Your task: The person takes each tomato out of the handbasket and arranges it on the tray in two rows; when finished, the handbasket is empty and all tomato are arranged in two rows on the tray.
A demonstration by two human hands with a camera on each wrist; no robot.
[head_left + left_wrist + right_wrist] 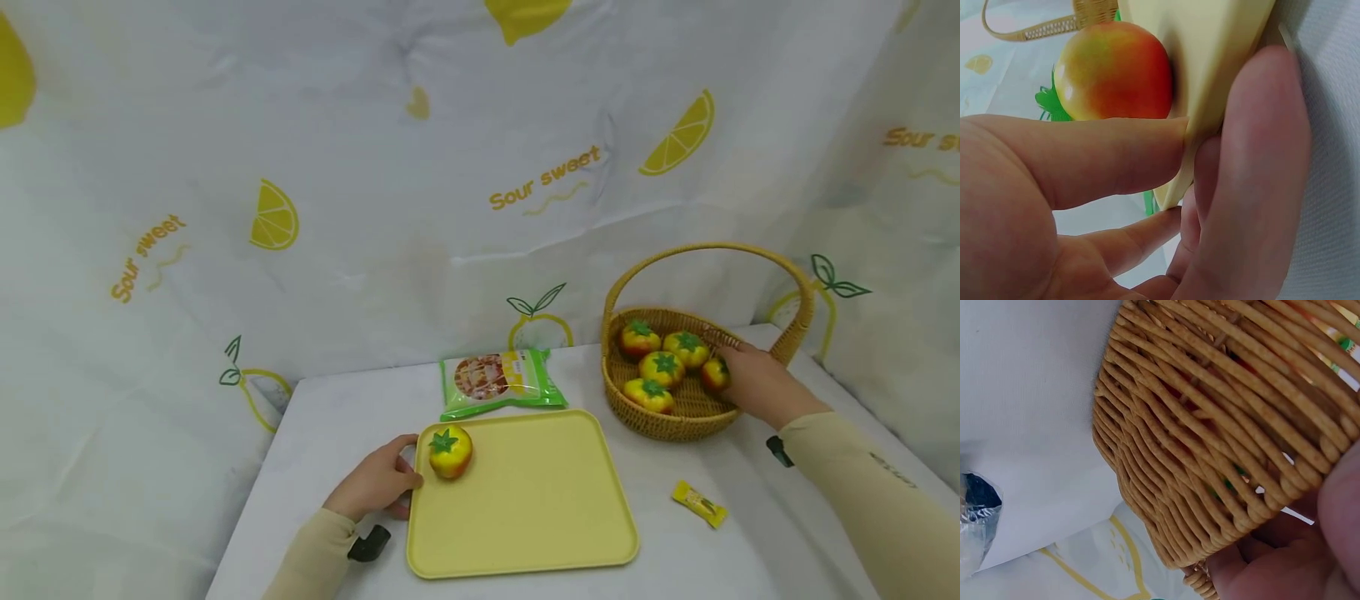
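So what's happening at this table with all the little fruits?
A person's right hand reaches into the wicker basket and closes on one toy fruit; four more lie beside it. The left hand pinches the yellow tray at its edge, where one fruit already sits. A snack bag lies behind the tray.

a staged tabletop set: lemon-print cloth backdrop (465, 167) draped behind and around a white table (720, 550).

The head camera looks down and forward over the whole bench (337, 400). The left wrist view sits tight against the tray (1222, 56) corner; the right wrist view hugs the basket (1210, 456) wall.
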